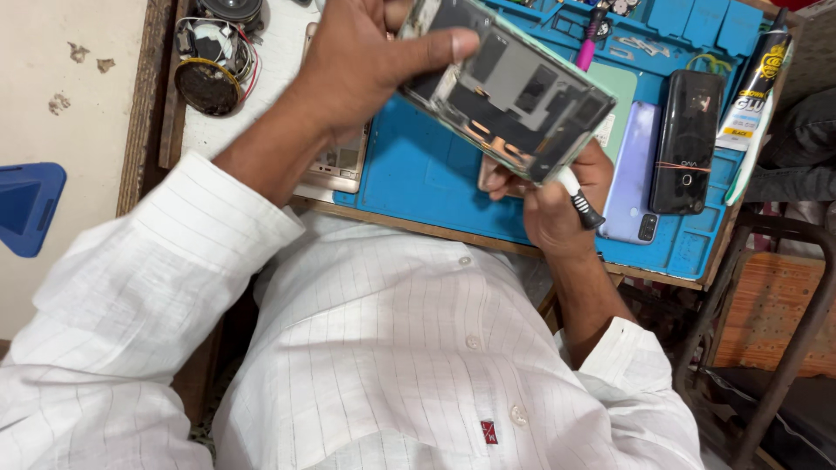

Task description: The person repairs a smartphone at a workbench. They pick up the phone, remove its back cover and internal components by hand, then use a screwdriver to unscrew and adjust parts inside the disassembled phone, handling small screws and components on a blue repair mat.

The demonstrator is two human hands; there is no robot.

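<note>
While the left hand [357, 65] pinches the opened phone [509, 91] tilted, the right hand [557, 204] grips a screwdriver [579, 198] beneath it; unscrewing seems underway, needing steady, careful aim.

Left hand [361, 65] raised up over the bench, thumb stretched out flat to the right, fingers curled round behind and clamped tight. Left forearm bare, white sleeve pushed back near the elbow. Right hand [553, 196] lower and closer to the body, fingers bunched in a pinch grip, knuckles up. Right forearm angled in from the lower right, sleeve rolled too.
</note>
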